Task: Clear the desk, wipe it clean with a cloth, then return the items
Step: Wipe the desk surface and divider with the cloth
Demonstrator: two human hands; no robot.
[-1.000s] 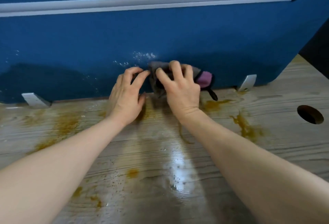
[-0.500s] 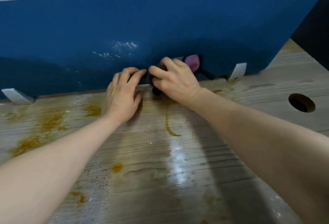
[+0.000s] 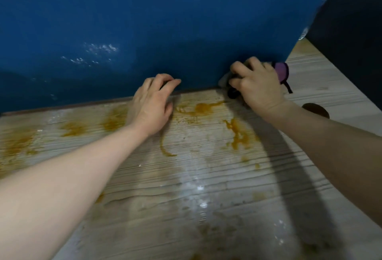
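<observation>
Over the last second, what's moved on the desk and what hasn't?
The right hand, gripping the cloth, slid right along the foot of the blue panel to its corner, away from the left hand. The left hand stayed planted on the desk against the panel. The orange stains remain.
</observation>
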